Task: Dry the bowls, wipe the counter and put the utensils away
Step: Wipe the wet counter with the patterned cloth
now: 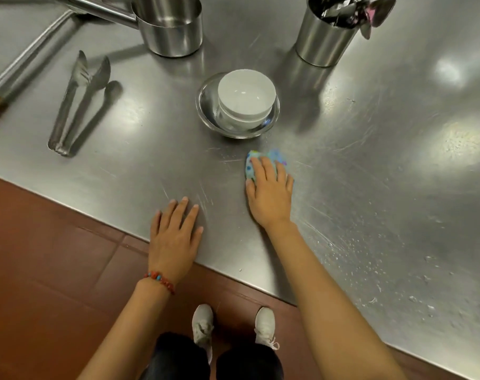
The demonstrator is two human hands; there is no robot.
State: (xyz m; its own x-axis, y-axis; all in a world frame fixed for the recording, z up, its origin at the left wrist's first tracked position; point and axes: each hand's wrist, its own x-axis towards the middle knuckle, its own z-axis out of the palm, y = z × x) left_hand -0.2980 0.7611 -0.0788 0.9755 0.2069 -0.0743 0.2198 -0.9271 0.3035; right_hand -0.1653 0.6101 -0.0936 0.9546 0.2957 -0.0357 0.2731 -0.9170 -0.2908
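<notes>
White bowl (246,94) sits inside steel bowl (206,111); utensils (343,10) fill the canister (321,42).

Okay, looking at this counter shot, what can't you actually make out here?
All in the head view:
- Utensils in the steel cup: blurred and cut off by the top edge.
- Most of the cloth: covered by the right hand.
- Inside of the white bowl: it sits upside down in the steel bowl.
- Saucepan handle: runs off the top-left edge.
</notes>
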